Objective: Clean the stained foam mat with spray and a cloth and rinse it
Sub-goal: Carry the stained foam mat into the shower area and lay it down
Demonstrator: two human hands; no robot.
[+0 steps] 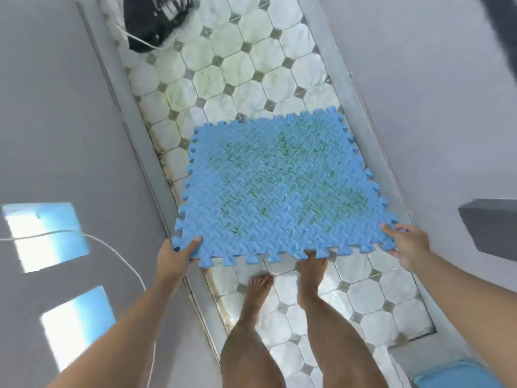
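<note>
Mat: blue foam mat (277, 189) w/ jigsaw edges, held about level above the tiled floor (232, 71), centre of view; green stains over most of the top.
L hand: my left hand (174, 254) closed on the near-left corner, thumb on top, fingers underneath.
R hand: my right hand (407, 243) closed on the near-right corner, fingers curled over the edge.
Feet: my bare feet (258, 287) on the tiles, just under the mat's near edge; right toes hidden by it.
Floor: pale octagon tiles w/ small grey squares, greenish tint far left.
Far left: dark object (152, 21), blurred, can't tell what.
Near left: white cord (117, 253) across the grey wall.
</note>
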